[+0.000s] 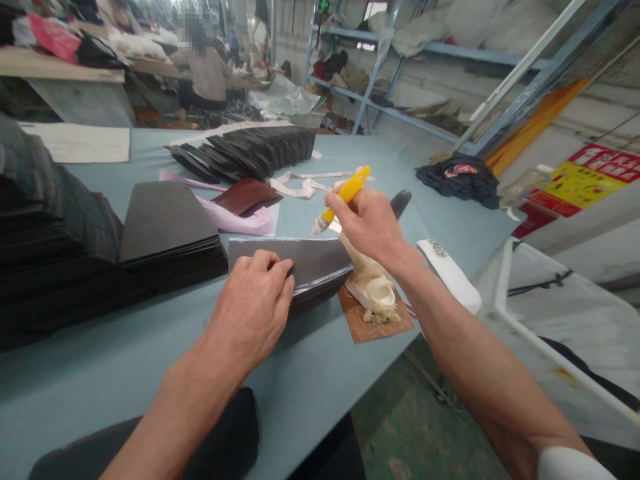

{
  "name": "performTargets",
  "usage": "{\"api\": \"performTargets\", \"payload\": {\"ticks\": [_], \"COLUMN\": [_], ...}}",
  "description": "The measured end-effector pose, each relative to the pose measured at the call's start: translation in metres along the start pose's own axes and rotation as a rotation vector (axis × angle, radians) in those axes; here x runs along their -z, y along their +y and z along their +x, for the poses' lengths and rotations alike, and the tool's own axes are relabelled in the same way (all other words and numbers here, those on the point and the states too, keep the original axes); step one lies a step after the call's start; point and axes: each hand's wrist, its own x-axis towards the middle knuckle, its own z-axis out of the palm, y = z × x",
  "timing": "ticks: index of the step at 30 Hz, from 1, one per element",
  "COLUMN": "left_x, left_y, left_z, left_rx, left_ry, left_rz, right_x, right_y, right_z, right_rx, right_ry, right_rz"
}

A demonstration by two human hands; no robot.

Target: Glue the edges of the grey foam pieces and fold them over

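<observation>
My right hand (373, 223) is closed around the yellow handle of a paintbrush (354, 185). Its whitish bristles point down to the left, just above the far edge of a stack of dark grey panels (305, 257). My left hand (257, 293) grips the near edge of this stack, its bent fingers pressed together on the top panel. Whitish streaks run along the stack's front edges. Right of the stack, below my right hand, a white glue-crusted container (377, 293) lies on a brown board (360, 323).
Tall dark stacks (170, 227) stand at the left. Behind lie a fanned row of black pieces (260, 150), a pink strip (240, 217) and a brown piece (247, 197). A white bottle-like object (450, 277) lies at the right edge, beside a white bin (565, 313). A person sits in the background.
</observation>
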Motion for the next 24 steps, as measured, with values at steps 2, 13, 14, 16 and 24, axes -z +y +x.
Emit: {"api": "performTargets", "payload": {"ticks": [2, 13, 14, 16, 24], "left_x": [0.001, 0.02, 0.022, 0.024, 0.039], "left_y": [-0.004, -0.019, -0.02, -0.022, -0.034], "left_z": [0.002, 0.014, 0.015, 0.017, 0.032], "left_rx": [-0.014, -0.094, -0.099, -0.113, -0.118], "left_ry": [-0.008, -0.186, -0.202, -0.22, -0.317], "left_rz": [-0.016, 0.153, 0.171, 0.173, 0.024], "right_x": [0.01, 0.037, 0.041, 0.048, 0.068], "right_y": [0.0, -0.007, -0.006, -0.004, -0.002], "right_z": [-0.005, -0.061, -0.067, -0.077, -0.112], "right_rx": [0.009, -0.048, -0.05, -0.06, -0.169], "right_ry": [0.085, 0.141, 0.147, 0.157, 0.214], "right_rz": [0.05, 0.363, 0.377, 0.399, 0.546]}}
